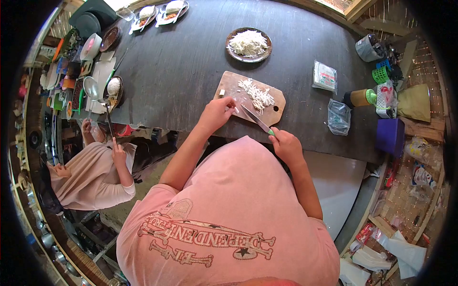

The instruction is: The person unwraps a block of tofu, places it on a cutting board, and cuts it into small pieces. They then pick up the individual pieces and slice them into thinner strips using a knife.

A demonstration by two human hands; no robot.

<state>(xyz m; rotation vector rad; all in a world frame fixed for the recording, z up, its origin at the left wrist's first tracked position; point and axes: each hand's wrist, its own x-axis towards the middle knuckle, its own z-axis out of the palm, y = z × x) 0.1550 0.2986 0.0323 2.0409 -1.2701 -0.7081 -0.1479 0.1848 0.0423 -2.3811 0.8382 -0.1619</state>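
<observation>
A wooden cutting board lies near the front edge of the dark table. Thin white strips are heaped on its right half, and a small pale block rests at its left edge. My left hand is over the board's lower left, its fingers pinched around a small white piece. In my right hand is the green handle of a knife, whose blade slants up and left over the board. A brown plate piled with white shreds stands beyond the board.
A wrapped packet, a clear plastic bag and a green-capped jar are on the right. Two plates of food stand at the far left. A co-worker at the left holds utensils beside a bowl.
</observation>
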